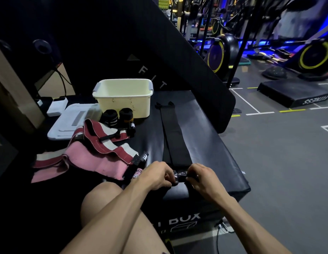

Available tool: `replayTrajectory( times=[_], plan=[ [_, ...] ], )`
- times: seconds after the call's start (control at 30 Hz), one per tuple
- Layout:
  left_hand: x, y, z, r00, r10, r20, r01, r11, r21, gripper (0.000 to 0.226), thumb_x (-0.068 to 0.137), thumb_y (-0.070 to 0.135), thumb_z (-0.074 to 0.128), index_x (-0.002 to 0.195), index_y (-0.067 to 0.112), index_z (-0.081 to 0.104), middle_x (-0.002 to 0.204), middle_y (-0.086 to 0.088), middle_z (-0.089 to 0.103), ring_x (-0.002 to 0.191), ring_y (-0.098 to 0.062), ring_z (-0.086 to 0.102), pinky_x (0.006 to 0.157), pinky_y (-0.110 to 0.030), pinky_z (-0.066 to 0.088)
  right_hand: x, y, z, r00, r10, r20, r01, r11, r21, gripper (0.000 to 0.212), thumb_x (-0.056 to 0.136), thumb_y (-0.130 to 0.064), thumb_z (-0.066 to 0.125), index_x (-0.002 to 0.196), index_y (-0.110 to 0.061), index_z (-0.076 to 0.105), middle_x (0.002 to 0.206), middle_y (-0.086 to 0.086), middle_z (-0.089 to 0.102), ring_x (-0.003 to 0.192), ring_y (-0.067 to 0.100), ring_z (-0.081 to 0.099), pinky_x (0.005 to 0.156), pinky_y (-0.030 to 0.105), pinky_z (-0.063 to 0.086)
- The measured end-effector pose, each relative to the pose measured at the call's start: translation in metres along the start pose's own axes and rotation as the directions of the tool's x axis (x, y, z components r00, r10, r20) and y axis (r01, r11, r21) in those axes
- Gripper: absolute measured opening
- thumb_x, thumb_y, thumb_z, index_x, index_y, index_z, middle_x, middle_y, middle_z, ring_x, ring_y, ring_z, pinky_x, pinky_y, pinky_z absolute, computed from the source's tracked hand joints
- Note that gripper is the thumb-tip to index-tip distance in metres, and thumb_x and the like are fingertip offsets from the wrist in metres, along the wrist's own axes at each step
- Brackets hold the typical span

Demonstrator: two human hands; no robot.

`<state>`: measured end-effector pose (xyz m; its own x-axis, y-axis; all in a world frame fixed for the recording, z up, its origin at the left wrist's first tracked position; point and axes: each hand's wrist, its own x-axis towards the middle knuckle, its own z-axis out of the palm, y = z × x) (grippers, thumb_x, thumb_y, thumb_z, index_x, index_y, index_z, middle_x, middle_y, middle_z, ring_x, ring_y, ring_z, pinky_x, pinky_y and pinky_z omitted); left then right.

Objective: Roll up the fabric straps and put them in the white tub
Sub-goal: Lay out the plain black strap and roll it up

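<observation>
— Gripping what?
— Both hands, left hand (156,174) and right hand (203,177), curl around the near rolled end of a long black fabric strap (175,138) stretched across the black padded box (210,147).
— And the tub?
— The cream-white plastic tub (123,99) sits beyond, two rolled black straps (118,117) touching its front.

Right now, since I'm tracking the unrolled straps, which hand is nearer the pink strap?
Left. The left hand grips the black strap right beside the pink strap; the right hand grips it farther away.
</observation>
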<state>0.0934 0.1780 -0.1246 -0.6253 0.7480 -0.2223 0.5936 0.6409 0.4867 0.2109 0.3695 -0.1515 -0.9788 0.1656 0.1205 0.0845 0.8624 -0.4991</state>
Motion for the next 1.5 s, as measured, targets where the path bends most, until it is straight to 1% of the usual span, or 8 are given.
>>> replayTrajectory(
  times=[0.37,0.53,0.7,1.0,1.1,1.27,1.4,1.5],
  plan=[
    [0.002,-0.004,0.0,1.0,-0.018,-0.02,0.018,1.0,0.01,0.017,0.078,0.031,0.082,0.093,0.037,0.078,0.088,0.015,0.075,0.086,-0.005,0.068,0.079,-0.031,0.057,0.012,-0.014,-0.014,0.97,0.192,0.151,-0.199,0.98,0.031,0.013,0.075,-0.024,0.079,0.085,-0.028,0.074,0.075,-0.009,0.066,0.073,0.008,0.061,0.072,0.028,0.051],
    [0.003,0.001,0.0,0.997,0.042,-0.06,-0.046,0.997,-0.066,0.013,0.08,0.029,0.083,0.091,0.032,0.079,0.08,0.014,0.073,0.075,-0.001,0.067,0.073,-0.022,0.053,0.02,-0.023,-0.02,0.983,0.181,-0.007,-0.175,0.957,0.233,0.01,0.076,-0.017,0.083,0.081,-0.023,0.077,0.07,-0.01,0.072,0.067,0.001,0.066,0.065,0.022,0.054],
    [0.005,0.0,0.003,0.995,0.074,-0.067,-0.08,0.992,-0.094,0.014,0.081,0.026,0.083,0.093,0.029,0.079,0.078,0.015,0.066,0.068,0.002,0.058,0.068,-0.016,0.045,0.029,-0.037,-0.016,0.975,0.206,-0.084,-0.11,0.776,0.621,0.011,0.08,-0.009,0.084,0.085,-0.017,0.079,0.077,-0.002,0.077,0.073,0.01,0.073,0.07,0.025,0.057],
    [0.006,-0.004,0.007,0.991,0.109,-0.073,-0.121,0.977,-0.175,0.01,0.08,0.026,0.082,0.089,0.029,0.078,0.102,0.012,0.071,0.092,-0.004,0.064,0.085,-0.027,0.053,0.079,-0.057,-0.063,0.915,0.318,-0.249,0.027,0.566,0.824,0.008,0.09,-0.007,0.075,0.099,-0.006,0.074,0.089,0.017,0.076,0.077,0.022,0.073,0.067,0.039,0.063],
    [0.006,-0.004,0.006,0.992,0.083,-0.09,-0.098,0.979,-0.18,0.011,0.082,0.028,0.079,0.092,0.032,0.076,0.091,0.014,0.074,0.087,-0.003,0.067,0.085,-0.029,0.055,0.078,-0.061,-0.063,0.95,0.192,-0.247,0.085,0.601,0.795,0.008,0.092,-0.006,0.073,0.099,-0.009,0.076,0.09,0.014,0.077,0.078,0.018,0.073,0.068,0.031,0.06],
    [0.006,-0.001,0.004,0.979,0.064,-0.191,-0.095,0.983,-0.158,0.017,0.083,0.03,0.08,0.093,0.041,0.071,0.083,0.014,0.072,0.072,-0.002,0.065,0.077,-0.027,0.056,0.049,-0.032,-0.014,0.996,0.077,-0.045,-0.041,0.847,0.529,0.011,0.087,-0.008,0.078,0.095,-0.014,0.08,0.08,0.0,0.078,0.071,0.017,0.075,0.072,0.046,0.062],
    [0.006,0.0,0.002,0.949,0.08,-0.304,-0.157,0.958,-0.238,0.01,0.084,0.028,0.081,0.092,0.032,0.076,0.072,0.016,0.069,0.061,0.009,0.058,0.072,-0.025,0.056,0.034,-0.023,-0.009,0.994,0.105,0.02,-0.101,0.863,0.495,0.009,0.086,-0.017,0.08,0.095,-0.019,0.082,0.082,-0.006,0.078,0.076,0.01,0.075,0.077,0.042,0.062],
    [0.007,-0.001,0.004,0.932,0.091,-0.35,-0.157,0.974,-0.165,0.011,0.082,0.032,0.082,0.091,0.034,0.077,0.086,0.012,0.07,0.078,-0.002,0.064,0.078,-0.027,0.053,0.027,-0.021,-0.007,0.992,0.099,0.083,-0.128,0.831,0.541,0.012,0.091,-0.014,0.076,0.096,-0.024,0.082,0.087,-0.007,0.079,0.082,0.01,0.075,0.081,0.035,0.06]
  ],
)
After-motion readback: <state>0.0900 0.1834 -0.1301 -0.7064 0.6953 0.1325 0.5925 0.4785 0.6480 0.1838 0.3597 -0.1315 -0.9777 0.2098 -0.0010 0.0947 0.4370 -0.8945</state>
